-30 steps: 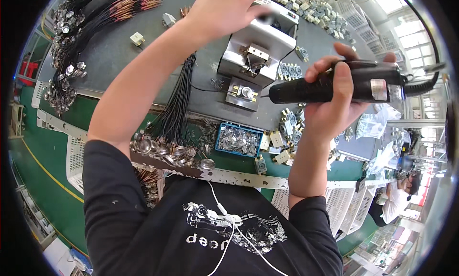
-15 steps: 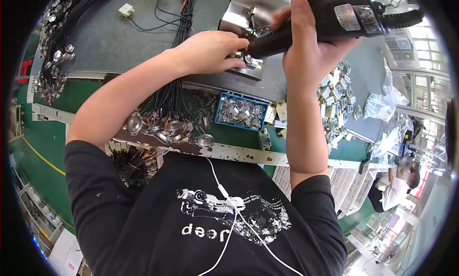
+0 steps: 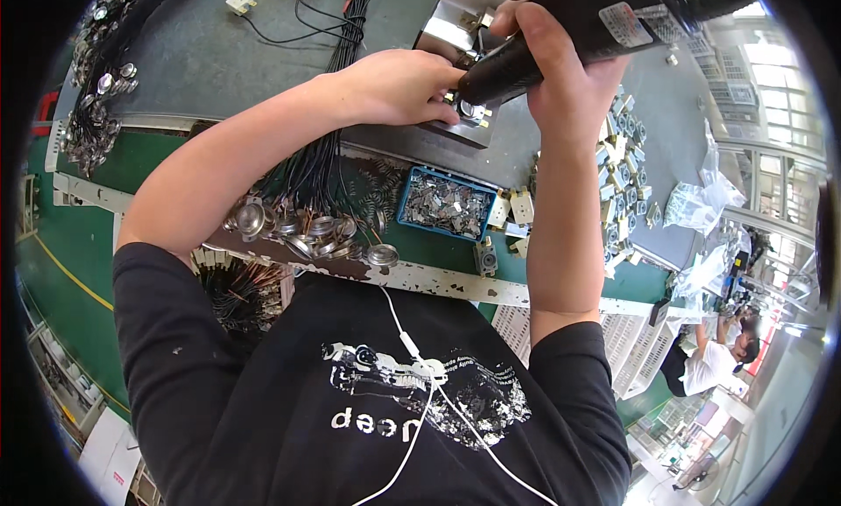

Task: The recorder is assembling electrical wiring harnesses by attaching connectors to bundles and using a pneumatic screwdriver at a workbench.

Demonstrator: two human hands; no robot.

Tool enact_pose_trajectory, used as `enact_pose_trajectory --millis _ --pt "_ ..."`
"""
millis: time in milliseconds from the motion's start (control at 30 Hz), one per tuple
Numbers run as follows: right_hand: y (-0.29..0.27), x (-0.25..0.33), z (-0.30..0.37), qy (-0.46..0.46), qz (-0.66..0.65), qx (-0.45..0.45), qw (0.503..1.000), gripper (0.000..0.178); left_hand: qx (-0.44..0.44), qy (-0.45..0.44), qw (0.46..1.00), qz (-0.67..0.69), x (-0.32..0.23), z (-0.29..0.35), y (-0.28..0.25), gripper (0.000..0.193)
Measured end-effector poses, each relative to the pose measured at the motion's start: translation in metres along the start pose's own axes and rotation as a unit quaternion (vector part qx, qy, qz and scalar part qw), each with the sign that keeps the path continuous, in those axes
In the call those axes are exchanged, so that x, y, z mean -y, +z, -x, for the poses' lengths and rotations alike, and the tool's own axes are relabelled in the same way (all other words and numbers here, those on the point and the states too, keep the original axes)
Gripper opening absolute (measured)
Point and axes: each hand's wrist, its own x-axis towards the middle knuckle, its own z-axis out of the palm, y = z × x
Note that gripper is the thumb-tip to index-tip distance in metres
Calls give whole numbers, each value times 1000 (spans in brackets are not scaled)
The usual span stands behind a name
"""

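My right hand is wrapped round a black electric screwdriver, which slants down to the left with its cable trailing to the upper right. Its nose comes down over a metal fixture on the grey bench, and the very tip is hidden. My left hand reaches in from the other side, thumb and fingers bent together at the fixture next to the screwdriver's nose. What those fingers pinch is hidden. A small part with a round metal piece sits in the fixture beside them.
A blue tray of small metal pieces stands near the bench's front edge. To its left lie wired round metal caps; at right, many cream thermostat-like parts. Black wire bundles cross the bench. A person sits at far right.
The screwdriver has tipped more steeply and shifted left with my right hand. My left hand stays at the fixture. The whole view has shifted slightly.
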Motion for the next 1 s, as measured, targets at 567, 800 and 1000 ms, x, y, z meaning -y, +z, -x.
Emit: enact_pose_trajectory --millis 567,800,1000 --pt "48 -15 24 -169 33 -263 949 69 -17 2 1000 -8 9 -4 9 41" --pt "-14 -14 0 -63 -209 125 968 24 -11 -3 1000 12 6 -3 6 40" --pt "-17 -11 -15 -13 -33 146 989 25 4 -16 1000 24 5 -1 6 39"
